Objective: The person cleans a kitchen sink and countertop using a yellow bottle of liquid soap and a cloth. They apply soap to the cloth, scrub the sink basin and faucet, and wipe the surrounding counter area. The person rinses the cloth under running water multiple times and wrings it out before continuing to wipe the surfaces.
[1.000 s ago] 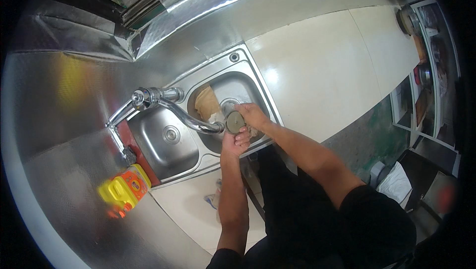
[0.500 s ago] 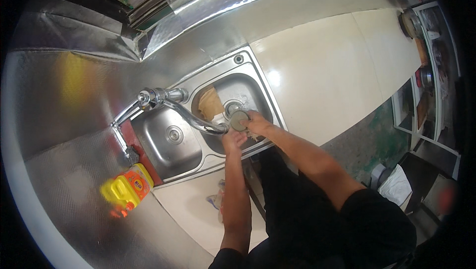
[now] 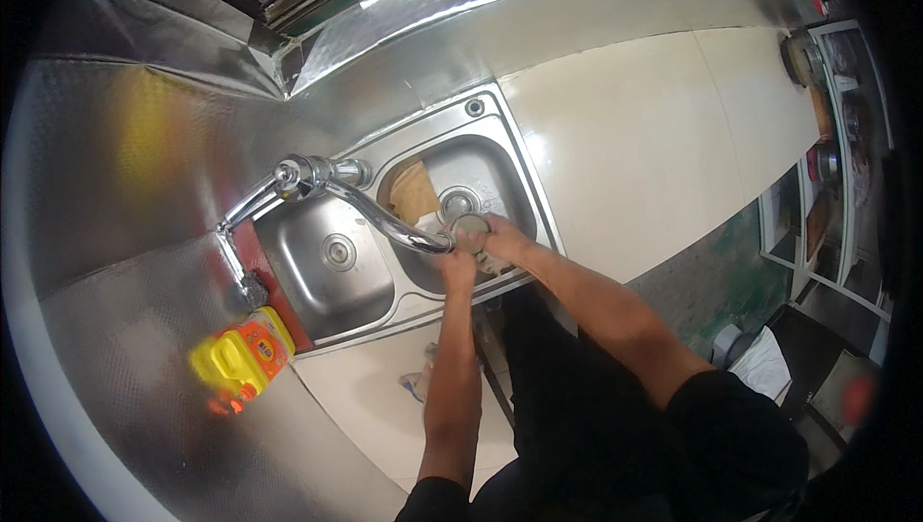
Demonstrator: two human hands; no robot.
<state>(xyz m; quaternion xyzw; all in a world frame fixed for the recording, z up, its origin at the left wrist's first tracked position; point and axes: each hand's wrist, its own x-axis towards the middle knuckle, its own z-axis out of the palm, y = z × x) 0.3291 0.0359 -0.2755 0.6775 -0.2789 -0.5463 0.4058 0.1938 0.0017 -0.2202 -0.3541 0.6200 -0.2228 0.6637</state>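
Over the front of the right sink basin (image 3: 495,161), below the tip of the chrome faucet (image 3: 385,224), a small round grey-green object (image 3: 471,224) is held up; whether it is a lid or a cup I cannot tell. My right hand (image 3: 507,241) grips its right side. From the front left, my left hand (image 3: 458,270) closes on its lower edge, fingers partly hidden. Something pale and crumpled (image 3: 493,264) lies in the basin just under my hands. Behind them, a brown cloth (image 3: 413,193) rests at the basin's left side, near the drain (image 3: 459,203).
The left basin (image 3: 322,296) adjoins on the left. A yellow jug with an orange label (image 3: 252,354) stands by the sink's left front corner. Pale countertop (image 3: 625,157) extends right towards a white-framed shelf (image 3: 803,205). Foil-like sheeting (image 3: 192,176) covers the walls.
My left hand has come up from an open pose below the round object and closed on its lower edge. The object has tilted slightly in my right hand. The view has shifted a little.
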